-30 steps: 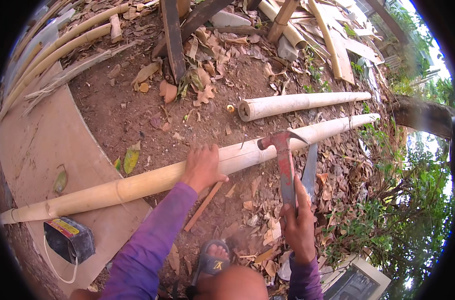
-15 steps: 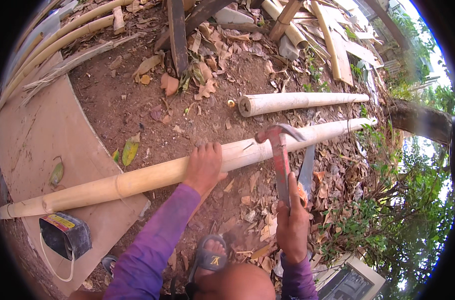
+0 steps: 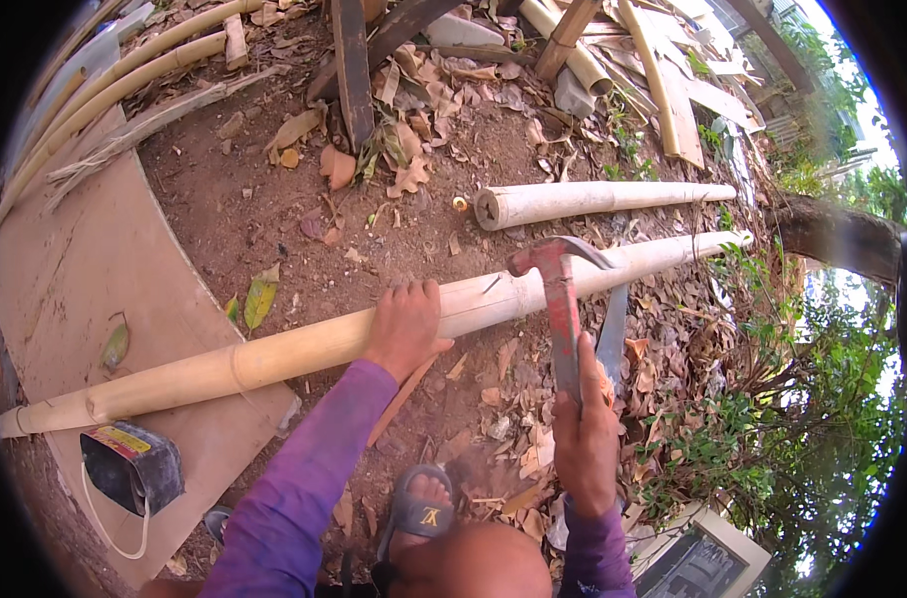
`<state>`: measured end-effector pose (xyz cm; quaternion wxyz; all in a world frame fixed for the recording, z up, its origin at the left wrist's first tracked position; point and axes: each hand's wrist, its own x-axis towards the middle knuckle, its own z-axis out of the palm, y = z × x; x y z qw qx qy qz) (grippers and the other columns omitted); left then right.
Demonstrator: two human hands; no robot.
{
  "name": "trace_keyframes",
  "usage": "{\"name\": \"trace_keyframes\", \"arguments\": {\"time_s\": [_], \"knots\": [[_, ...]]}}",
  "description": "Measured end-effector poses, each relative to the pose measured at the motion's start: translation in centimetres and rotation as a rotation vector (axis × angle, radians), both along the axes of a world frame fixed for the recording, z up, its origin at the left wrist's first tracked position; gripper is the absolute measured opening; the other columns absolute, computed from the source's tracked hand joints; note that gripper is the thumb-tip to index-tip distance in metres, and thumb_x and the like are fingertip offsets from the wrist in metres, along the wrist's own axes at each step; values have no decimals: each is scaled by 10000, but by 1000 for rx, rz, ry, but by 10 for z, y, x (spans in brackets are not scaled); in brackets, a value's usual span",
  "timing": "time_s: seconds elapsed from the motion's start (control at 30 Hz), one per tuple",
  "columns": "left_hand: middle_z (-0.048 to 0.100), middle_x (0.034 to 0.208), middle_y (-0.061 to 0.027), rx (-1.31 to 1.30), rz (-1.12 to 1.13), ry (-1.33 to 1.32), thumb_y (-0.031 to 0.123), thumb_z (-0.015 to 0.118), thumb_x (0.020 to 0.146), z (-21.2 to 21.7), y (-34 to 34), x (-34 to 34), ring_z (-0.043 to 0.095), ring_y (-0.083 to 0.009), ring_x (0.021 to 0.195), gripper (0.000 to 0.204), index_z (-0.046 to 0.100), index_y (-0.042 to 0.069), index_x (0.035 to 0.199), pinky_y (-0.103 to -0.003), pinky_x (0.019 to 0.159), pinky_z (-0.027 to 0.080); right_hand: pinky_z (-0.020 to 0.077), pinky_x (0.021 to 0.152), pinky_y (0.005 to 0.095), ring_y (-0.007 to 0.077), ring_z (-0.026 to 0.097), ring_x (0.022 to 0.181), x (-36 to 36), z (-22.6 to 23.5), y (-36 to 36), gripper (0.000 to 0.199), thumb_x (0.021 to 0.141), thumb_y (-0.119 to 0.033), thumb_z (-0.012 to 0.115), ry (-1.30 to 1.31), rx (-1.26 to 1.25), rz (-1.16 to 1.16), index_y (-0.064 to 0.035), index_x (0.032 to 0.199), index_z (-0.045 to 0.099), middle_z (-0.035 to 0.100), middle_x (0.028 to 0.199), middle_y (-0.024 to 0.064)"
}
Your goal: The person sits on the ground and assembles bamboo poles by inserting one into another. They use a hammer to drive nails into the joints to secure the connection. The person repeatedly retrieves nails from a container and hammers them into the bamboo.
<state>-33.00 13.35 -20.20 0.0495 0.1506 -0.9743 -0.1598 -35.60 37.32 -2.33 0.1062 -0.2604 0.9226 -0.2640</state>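
Note:
A long bamboo pole (image 3: 259, 362) stretches across the ground from the lower left to the far right. My left hand (image 3: 406, 327) is closed over the top of it, fingers curled around the far side. Just right of that hand, a nail (image 3: 492, 283) sticks up from the bamboo at a slant. My right hand (image 3: 585, 448) grips a red claw hammer (image 3: 561, 311) by its handle. The hammer's head is over the pole, right of the nail, with the claw to the right. Under the pole lies a saw (image 3: 613, 334), its orange handle partly hidden behind my right hand.
Beyond the pole lies a shorter bamboo piece (image 3: 603, 201). A brown board (image 3: 95, 269) is under the pole's left part, with a black box-shaped thing with a white cord (image 3: 159, 473) on it. Wooden legs (image 3: 354, 80) stand at the back; bushes (image 3: 742, 448) grow at right.
The hammer head has shifted slightly upward, still right of the nail. My left hand has moved very slightly left on the pole. The nail's slant looks a little different.

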Motion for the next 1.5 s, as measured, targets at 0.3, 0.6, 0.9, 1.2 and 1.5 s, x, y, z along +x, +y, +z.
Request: {"name": "trace_keyframes", "arguments": {"time_s": [0.3,0.6,0.9,1.2,1.5], "knots": [[705,1116,-108,-10,-8,10,556,964,735,-5,1,0,705,-269,1096,795,599,32,1208,-411,944,547,573,777,424,290,709,857,-4,-6,-9,771,1067,22,529,293,-285,99,-71,1769,224,747,1246,274],[702,1116,-111,-4,-3,-4,569,965,741,-5,1,1,703,-269,1081,815,594,20,1214,-409,952,547,562,720,373,257,706,807,-4,27,-6,739,1059,46,522,61,-186,-58,-81,1752,299,744,1316,252],[703,1216,-197,70,-27,-63,567,951,755,-3,0,0,668,-362,1231,816,584,4,1219,-448,1055,536,555,751,378,192,632,789,-12,-27,-14,777,1059,43,522,148,-35,150,-103,1769,241,723,1343,238],[707,1160,-152,7,-9,-9,567,955,757,-7,0,1,688,-314,1156,811,585,7,1212,-415,1007,542,470,543,300,107,588,667,-12,22,9,704,1083,-6,507,-39,-646,-186,-176,1747,350,742,984,132],[690,1167,-172,77,-13,-55,569,952,754,-2,-4,1,669,-340,1178,793,581,12,1179,-438,1002,540,580,741,463,371,741,806,-13,-4,-12,789,1039,60,546,67,107,109,-114,1758,273,757,1179,272]]}}
